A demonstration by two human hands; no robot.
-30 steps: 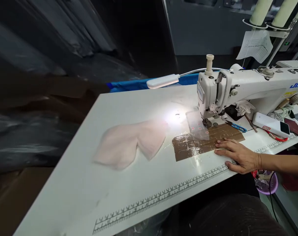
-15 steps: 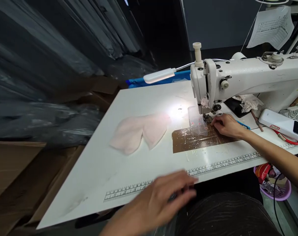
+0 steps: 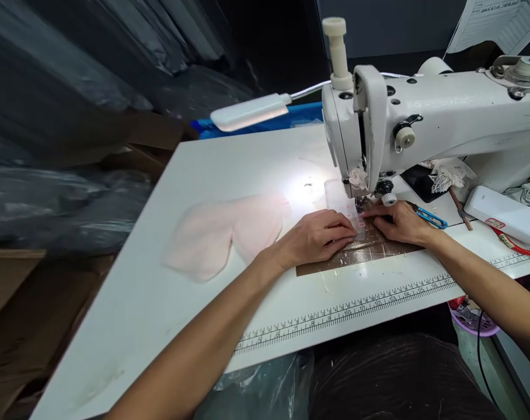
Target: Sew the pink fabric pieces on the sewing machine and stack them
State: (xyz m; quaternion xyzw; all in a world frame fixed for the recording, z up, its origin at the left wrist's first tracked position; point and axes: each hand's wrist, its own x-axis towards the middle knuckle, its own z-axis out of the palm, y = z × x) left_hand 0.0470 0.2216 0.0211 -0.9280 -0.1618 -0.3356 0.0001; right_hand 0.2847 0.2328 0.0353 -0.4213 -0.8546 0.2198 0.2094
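Lying in from the ruled near edge of the white worktop (image 3: 151, 326), the glossy brown sheet (image 3: 365, 251) runs under the left hand (image 3: 320, 236) and right hand (image 3: 400, 221), fingers bent; whether they pinch the clear plastic piece (image 3: 334, 195) I cannot tell. Uneven pressure could skew it, and fingers beside the white sewing machine (image 3: 444, 105) could get nipped; open room lies left, around the pale pink fabric (image 3: 204, 239).

Dim bkgd, harsh white glare by lamp (image 3: 250, 112), pale fabric (image 3: 223, 233) blurry, L edge smeared.
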